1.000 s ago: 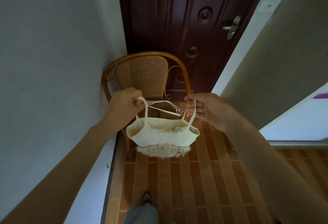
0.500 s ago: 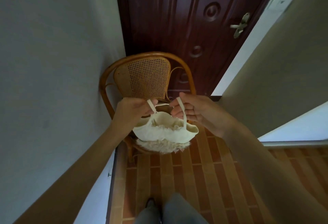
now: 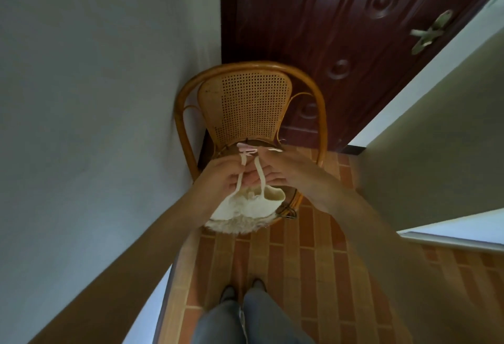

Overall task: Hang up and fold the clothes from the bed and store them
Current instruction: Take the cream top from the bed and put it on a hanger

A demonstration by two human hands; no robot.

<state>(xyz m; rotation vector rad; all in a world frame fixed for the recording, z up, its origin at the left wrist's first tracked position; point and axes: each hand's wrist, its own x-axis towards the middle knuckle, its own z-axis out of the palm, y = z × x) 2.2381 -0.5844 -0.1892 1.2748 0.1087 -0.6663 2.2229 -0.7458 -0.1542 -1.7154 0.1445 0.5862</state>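
Head view, grip: your left hand [image 3: 223, 177] and right hand [image 3: 283, 169] are brought together in front of you, fingers curled round the 2 shoulder straps [image 3: 260, 177] of a cream camisole top [image 3: 245, 207]. Each hand pinches 1 strap; the grip is narrow and closed on the fabric, not slack.

Head view, hanger: a pale pink clothes hanger [image 3: 249, 149] shows just above your knuckles, touching the tops of the straps. How much of it your fingers hold is hidden, so I cannot tell whether the straps are seated on its arms.

Head view, garment: the top hangs straight below your hands, its body bunched, with a fuzzy cream hem [image 3: 234, 226] lowest of all. It hangs free in front of the rattan chair [image 3: 245, 103] beyond your grip; whether the hem brushes the seat I cannot tell.

Head view, surroundings: a dark wooden door [image 3: 327, 30] stands past the chair, brick-pattern floor tiles [image 3: 313, 275] lie under your feet, and a white ledge [image 3: 463, 230] sits to the right of your right forearm.

Progress: judging from this, you are mid-way through hanging 1 garment.

Left to do: the straps need settling on the hanger, the hanger needs a rail, and no bed, wardrobe or other clothes are in sight, so the remaining load cannot be judged.
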